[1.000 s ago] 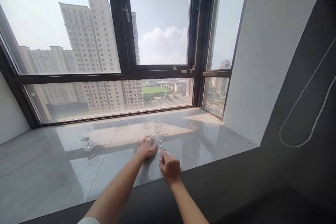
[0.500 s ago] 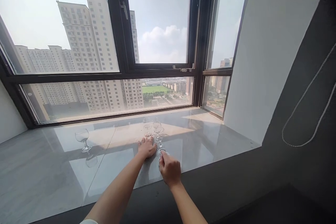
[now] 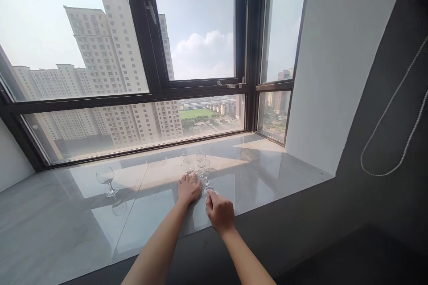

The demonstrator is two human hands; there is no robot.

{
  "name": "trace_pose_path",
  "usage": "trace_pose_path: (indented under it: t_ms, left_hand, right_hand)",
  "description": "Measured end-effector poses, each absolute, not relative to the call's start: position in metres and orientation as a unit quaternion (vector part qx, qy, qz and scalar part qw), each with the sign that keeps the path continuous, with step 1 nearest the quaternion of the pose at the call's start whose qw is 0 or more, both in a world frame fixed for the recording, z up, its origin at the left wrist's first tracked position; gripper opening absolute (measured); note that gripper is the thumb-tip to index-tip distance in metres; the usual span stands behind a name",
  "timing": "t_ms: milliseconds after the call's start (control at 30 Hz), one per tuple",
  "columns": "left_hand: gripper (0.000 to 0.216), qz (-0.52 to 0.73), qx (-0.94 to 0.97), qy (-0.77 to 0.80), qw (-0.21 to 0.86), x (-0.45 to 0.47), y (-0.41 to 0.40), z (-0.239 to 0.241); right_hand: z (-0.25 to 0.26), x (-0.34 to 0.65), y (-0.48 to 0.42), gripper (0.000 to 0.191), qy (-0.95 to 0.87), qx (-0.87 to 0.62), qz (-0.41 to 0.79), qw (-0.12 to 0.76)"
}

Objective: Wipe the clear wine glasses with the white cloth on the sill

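Observation:
My left hand [image 3: 188,189] lies flat on the glossy grey window sill [image 3: 67,222], fingers stretched out, just in front of a cluster of small clear stemmed glasses [image 3: 199,164]. My right hand [image 3: 220,210] is closed beside it, its fingers pinched on a small clear glass [image 3: 209,192] at the near edge of the cluster. A single stemmed glass [image 3: 107,181] stands apart on the sill to the left.
A large dark-framed window [image 3: 157,84] runs along the back of the sill, with tower blocks outside. A white wall [image 3: 334,62] closes the right end. A beaded cord loop [image 3: 394,120] hangs against the dark wall at right. A dark ledge [image 3: 301,231] borders the sill's near edge.
The view has shifted slightly. Both hands stay at the cluster of glasses, with no clear movement of any glass.

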State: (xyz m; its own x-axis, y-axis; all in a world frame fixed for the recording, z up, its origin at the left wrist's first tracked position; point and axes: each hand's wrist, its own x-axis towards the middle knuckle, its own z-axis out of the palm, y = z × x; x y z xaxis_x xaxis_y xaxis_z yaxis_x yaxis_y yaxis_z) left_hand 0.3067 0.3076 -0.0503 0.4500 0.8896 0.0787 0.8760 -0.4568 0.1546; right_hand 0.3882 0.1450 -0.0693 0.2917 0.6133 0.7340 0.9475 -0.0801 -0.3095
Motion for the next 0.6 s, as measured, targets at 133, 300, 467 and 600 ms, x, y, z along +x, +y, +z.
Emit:
trace_pose_path:
  t_ms: [133, 300, 467, 600]
  left_hand:
    - [0.066, 0.076, 0.848, 0.521, 0.05, 0.307, 0.304, -0.047]
    - [0.06, 0.107, 0.842, 0.527, 0.033, 0.305, 0.299, -0.043]
    - [0.051, 0.131, 0.848, 0.513, 0.018, 0.304, 0.296, -0.041]
    - [0.052, 0.122, 0.849, 0.513, 0.021, 0.304, 0.296, -0.041]
  right_hand:
    - [-0.069, 0.388, 0.145, 0.034, -0.552, -0.706, -0.214, 0.389]
    - [-0.068, 0.387, 0.145, 0.033, -0.551, -0.712, -0.193, 0.39]
    - [-0.068, 0.387, 0.145, 0.031, -0.551, -0.716, -0.189, 0.386]
    - [-0.068, 0.387, 0.144, 0.03, -0.55, -0.717, -0.188, 0.385]
